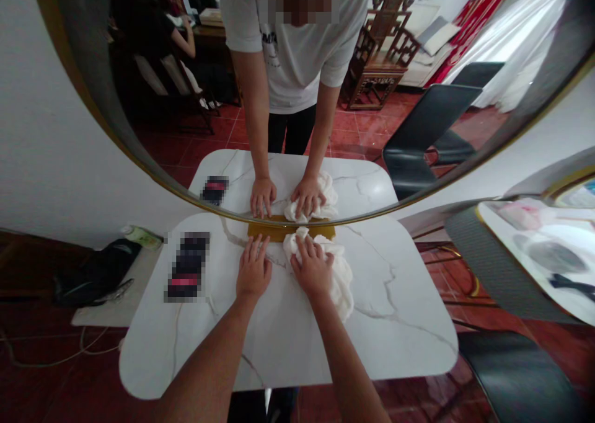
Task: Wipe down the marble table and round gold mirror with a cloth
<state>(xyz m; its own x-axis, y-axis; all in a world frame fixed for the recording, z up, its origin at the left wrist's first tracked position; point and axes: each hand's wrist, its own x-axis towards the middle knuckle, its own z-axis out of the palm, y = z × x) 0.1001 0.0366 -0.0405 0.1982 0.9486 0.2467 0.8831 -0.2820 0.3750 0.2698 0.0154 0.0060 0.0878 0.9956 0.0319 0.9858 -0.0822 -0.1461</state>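
My left hand [254,268] lies palm down on the white marbled table [381,342], fingers stretched out and holding nothing. Its fingertips are by a gold-coloured strip [267,232] under the mirror. To its right, a crumpled white cloth [341,286] lies on the tabletop. My right hand [313,268] rests on this cloth with its fingers spread, pressing it rather than closing round it. The large gold-rimmed mirror [297,131] reflects both hands in the same flat pose. Whatever is under the cloth is hidden.
A blurred-out dark and pink item [188,268] lies on the table's left side. Black chairs [520,373] stand at the right, near another white table [506,231] bearing several things. A black bag [100,271] sits at the left. The mirror reflects a seated person [153,44] behind.
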